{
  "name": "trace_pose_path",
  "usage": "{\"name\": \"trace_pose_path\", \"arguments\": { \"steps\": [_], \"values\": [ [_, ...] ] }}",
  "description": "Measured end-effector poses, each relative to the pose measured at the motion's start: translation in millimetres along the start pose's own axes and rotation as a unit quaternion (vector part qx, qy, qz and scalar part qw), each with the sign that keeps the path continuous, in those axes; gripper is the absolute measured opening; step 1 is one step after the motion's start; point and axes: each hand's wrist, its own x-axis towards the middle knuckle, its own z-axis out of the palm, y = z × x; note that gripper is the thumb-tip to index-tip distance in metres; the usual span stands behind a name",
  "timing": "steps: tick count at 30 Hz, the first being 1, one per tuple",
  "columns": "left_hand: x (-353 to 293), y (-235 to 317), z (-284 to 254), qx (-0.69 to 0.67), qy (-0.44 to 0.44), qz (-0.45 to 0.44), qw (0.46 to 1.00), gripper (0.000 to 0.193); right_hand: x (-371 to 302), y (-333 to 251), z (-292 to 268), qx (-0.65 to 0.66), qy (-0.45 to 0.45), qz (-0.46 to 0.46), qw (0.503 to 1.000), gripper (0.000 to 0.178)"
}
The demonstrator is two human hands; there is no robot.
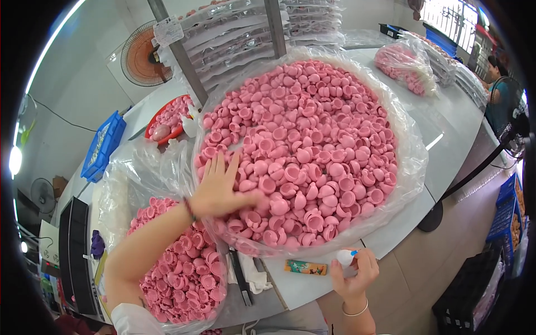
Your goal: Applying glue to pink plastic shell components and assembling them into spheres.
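My left hand [216, 188] lies with its fingers spread at the near left edge of a big heap of pink hollow plastic pieces [301, 139], touching them. Its thumb side is slightly blurred. The heap sits in a wide clear plastic bag [410, 148] with its rim folded open. In my right hand [360, 276], near the table's front edge, is a small white bottle [345, 257] with a blue tip. A green and orange tube-shaped packet [306, 267] lies just left of that hand. Under my left forearm is a second bag of larger pink cup-shaped pieces [187, 273].
A red basin [178, 129] of pink parts and a blue tray [104, 146] stand at the left. Behind the heap, metal posts [274, 28] rise before stacked bagged trays [229, 47]. A black-handled tool [240, 276] lies near the front. Black crates [466, 298] stand on the right floor.
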Motion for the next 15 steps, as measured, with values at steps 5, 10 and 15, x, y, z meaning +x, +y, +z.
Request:
{"name": "trace_pose_path", "arguments": {
  "steps": [5, 10, 15],
  "values": [
    [72.6, -1.3, 18.8, -0.163, 0.076, 0.047, 0.983, 0.101, -1.3, 0.6, 2.5, 0.002, 0.018, 0.015, 1.000, 0.021],
    [81.2, 25.2, 8.4, -0.111, 0.053, 0.056, 0.991, 0.092, -3.9, 0.4, -0.9, -0.015, -0.005, 0.002, 1.000, 0.024],
    [38.9, 40.0, -8.9, -0.078, 0.053, 0.042, 0.995, 0.080, -7.8, 4.4, -5.0, -0.023, -0.022, 0.008, 0.999, 0.026]
  ]
}}
